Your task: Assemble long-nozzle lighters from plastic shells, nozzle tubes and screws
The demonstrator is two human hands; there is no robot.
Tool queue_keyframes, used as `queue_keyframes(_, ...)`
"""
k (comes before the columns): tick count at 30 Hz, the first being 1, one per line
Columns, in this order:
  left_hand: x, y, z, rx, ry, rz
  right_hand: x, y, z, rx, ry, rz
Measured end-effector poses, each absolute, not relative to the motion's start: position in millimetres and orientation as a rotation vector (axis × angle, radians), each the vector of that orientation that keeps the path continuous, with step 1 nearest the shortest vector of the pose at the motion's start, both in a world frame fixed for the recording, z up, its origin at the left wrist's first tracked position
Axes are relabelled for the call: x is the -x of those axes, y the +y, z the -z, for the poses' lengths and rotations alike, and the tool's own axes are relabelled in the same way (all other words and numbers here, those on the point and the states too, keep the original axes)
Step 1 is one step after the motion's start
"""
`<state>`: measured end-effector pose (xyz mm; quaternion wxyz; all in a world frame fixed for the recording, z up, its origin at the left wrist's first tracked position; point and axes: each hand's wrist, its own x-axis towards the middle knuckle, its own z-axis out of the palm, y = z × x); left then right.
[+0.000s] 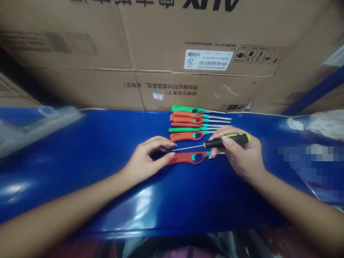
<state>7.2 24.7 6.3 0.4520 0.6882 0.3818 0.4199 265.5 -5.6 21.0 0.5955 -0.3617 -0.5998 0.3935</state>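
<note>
My right hand (242,154) grips a black and yellow screwdriver (228,141) by its handle, with the thin shaft pointing left. The shaft's tip meets the near end of a red long-nosed lighter (188,157) lying on the blue surface (94,161). My left hand (146,159) pinches that end of the lighter between thumb and fingers. Just behind lies a row of several more lighters (193,123), red and green, side by side with their metal nozzles pointing right.
A large cardboard box (161,53) with a white label stands right behind the blue surface. Clear plastic bags lie at the far left (34,125) and right (317,125). A blue metal bar (317,91) slants at the upper right.
</note>
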Motion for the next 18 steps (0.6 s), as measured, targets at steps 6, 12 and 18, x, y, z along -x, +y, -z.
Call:
queue_keyframes(6,-6.0,21.2,-6.0,-1.953,0.939,-1.035,-263.9,-7.1,-20.4,0.811,-1.428,-0.955)
queue_keyframes(12,-5.1,22.9,-2.8,-2.09,0.904,-1.008,-265.0,-7.0,-21.3,0.79,-1.472,-0.95)
queue_keyframes(18,-4.4,22.4,0.7,-2.144,0.82,-0.928,-262.2,-9.6,-25.6,0.819,-1.466,-1.101)
